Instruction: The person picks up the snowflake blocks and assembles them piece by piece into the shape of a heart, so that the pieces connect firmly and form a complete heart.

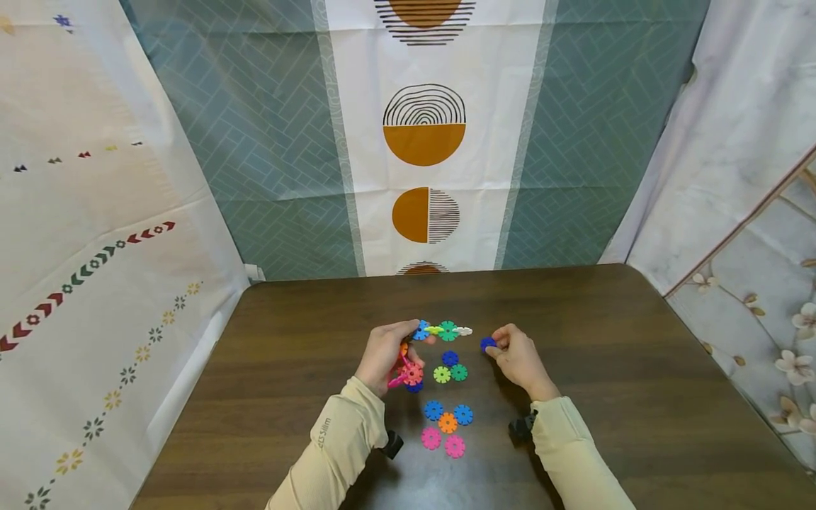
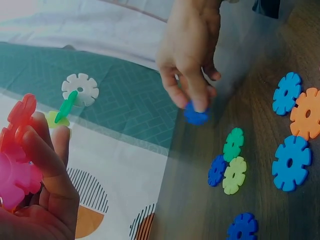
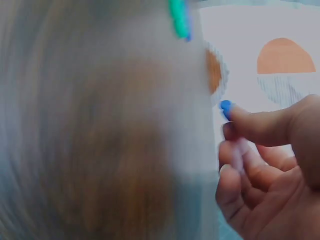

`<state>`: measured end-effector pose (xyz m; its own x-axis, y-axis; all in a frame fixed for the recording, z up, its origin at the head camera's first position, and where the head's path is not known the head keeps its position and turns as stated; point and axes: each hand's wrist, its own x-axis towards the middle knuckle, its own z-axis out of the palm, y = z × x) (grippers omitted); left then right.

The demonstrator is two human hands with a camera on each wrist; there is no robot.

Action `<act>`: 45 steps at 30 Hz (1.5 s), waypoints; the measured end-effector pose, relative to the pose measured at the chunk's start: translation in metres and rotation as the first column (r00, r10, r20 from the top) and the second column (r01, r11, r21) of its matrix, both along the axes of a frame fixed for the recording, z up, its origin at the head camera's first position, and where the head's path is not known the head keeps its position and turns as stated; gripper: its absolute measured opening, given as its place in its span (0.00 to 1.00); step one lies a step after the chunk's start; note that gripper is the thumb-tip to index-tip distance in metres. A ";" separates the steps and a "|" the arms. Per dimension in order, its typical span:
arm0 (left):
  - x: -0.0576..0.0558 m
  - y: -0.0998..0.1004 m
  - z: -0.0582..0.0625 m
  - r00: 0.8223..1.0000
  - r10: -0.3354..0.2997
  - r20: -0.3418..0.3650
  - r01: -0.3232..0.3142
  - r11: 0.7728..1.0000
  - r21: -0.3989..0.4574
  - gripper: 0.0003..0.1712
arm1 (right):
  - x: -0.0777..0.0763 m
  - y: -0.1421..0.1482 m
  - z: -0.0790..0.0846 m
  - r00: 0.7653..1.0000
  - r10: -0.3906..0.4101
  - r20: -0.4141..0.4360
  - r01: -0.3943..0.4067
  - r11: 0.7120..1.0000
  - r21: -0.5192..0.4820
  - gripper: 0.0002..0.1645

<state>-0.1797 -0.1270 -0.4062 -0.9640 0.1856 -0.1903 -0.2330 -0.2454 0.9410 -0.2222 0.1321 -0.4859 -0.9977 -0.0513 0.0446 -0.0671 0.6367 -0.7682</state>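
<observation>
My left hand (image 1: 384, 354) grips a chain of interlocked notched plastic building discs, its thumb and fingers curled round the pieces. Pink and red discs (image 1: 413, 373) hang at the near end by the palm. From the fingertips the far end runs right through blue, yellow-green and green (image 1: 448, 331) to a white disc (image 2: 80, 90). Between thumb and forefinger, my right hand (image 1: 519, 358) pinches a loose dark blue disc (image 1: 488, 343), held to the right of the white end. The palm hides part of the chain.
On the brown table (image 1: 287, 425), a dark blue disc (image 1: 450, 358), a yellow-green one (image 1: 442, 375) and a green one (image 1: 459, 372) lie between the hands. Closer to me are two blue discs, an orange disc (image 1: 448, 423) and two pink discs (image 1: 455, 446). A patterned curtain (image 1: 287, 142) hangs behind.
</observation>
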 end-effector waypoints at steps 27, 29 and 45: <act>-0.002 0.004 0.001 1.000 0.025 0.017 -0.026 0.998 0.060 0.21 | 0.041 -0.011 0.065 0.971 0.131 -0.198 -0.199 0.905 -0.376 0.15; -0.002 0.005 0.001 1.000 0.022 0.016 -0.023 0.998 0.055 0.21 | 0.041 -0.011 0.065 0.970 0.139 -0.200 -0.206 0.907 -0.367 0.15; -0.002 0.009 0.002 0.999 0.004 -0.046 -0.004 1.000 -0.006 0.23 | 0.042 -0.014 0.073 0.973 0.129 -0.189 -0.186 0.926 -0.328 0.14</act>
